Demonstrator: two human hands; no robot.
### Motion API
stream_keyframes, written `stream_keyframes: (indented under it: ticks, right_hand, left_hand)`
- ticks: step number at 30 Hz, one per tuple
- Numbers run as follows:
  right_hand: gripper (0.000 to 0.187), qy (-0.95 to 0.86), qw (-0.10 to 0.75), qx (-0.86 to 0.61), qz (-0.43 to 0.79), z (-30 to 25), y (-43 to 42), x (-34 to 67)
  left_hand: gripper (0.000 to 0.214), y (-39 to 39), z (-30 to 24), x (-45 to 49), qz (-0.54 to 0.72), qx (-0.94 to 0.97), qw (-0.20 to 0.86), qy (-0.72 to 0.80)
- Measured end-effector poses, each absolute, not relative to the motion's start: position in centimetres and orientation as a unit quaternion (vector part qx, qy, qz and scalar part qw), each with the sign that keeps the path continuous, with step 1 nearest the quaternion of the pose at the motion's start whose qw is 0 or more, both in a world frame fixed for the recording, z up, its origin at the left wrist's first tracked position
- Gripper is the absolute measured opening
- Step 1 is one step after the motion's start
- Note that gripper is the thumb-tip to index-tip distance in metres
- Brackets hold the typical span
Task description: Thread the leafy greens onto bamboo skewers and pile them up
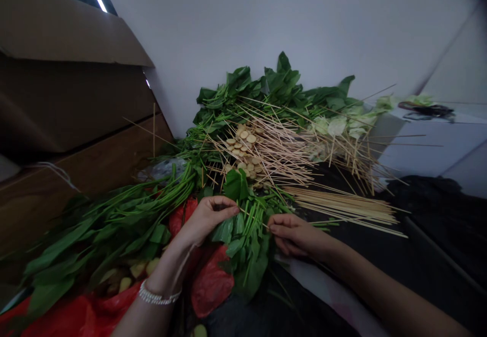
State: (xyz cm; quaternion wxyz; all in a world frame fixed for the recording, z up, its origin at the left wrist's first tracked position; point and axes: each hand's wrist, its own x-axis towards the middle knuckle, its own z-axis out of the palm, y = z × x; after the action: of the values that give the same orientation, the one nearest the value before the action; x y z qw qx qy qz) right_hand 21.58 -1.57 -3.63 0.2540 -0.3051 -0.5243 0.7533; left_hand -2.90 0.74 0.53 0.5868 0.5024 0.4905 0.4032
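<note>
My left hand (213,214), with a beaded bracelet at the wrist, pinches one end of a thin bamboo skewer (255,218). The other end of the skewer is between the closed fingers of my right hand (291,233). The skewer lies across a small bunch of leafy greens (249,261), whose stems and leaves hang below it. Whether it pierces the stems or only crosses them, I cannot tell. Just right of my right hand lies a bundle of loose bamboo skewers (350,207).
Behind my hands are skewered pale round slices (243,141), piled leafy greens (281,80) and skewered pale cabbage-like leaves (353,121) against a white wall. Long-stemmed greens (125,223) lie at left, near red plastic bags (211,281). A cardboard box (68,98) stands far left.
</note>
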Motion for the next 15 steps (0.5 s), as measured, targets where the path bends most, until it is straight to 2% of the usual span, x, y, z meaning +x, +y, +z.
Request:
stream_keyframes:
  ticks: [6,15]
  right_hand:
    - [0.029,-0.551,0.243,-0.319,0.732,-3.65,-1.75,21.45]
    - [0.033,-0.568,0.247,-0.352,0.701,-3.48,-1.93,20.83]
  left_hand:
    - [0.022,0.71,1.07,-3.14,0.377,0.523,0.576,0.502]
    - [0.021,0.68,0.19,-2.76,0.356,0.561,0.574,0.479]
